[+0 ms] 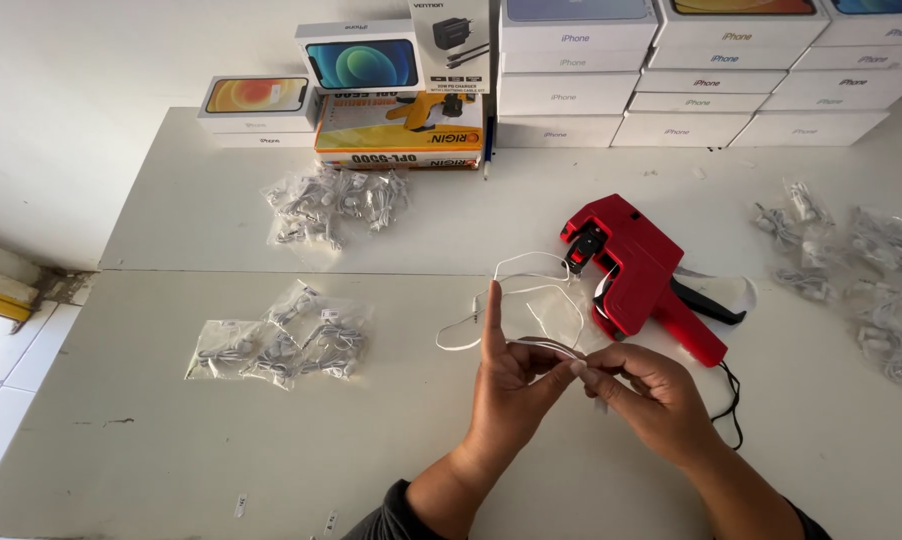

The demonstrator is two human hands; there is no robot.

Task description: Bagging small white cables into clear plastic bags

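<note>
Cable (531,300), thin and white, is running between both hands just above the bench (151,440), near its front edge. Left hand (506,375) is standing with its forefinger raised straight up and the other fingers curled, so that the strand is looping around the upright finger as around a peg. Right hand (641,385) is pinching the doubled strand at its fingertips, holding it taut toward the left palm; loose loops are trailing away over the bench behind the finger. Just beyond the right hand a red label gun (641,275) is lying on its side, handle toward the person, within easy reach. Clear bags of coiled cables are lying in heaps to the left (281,340), farther back (331,200) and at the right edge (851,270). White phone boxes (671,90) are standing stacked against the wall.
</note>
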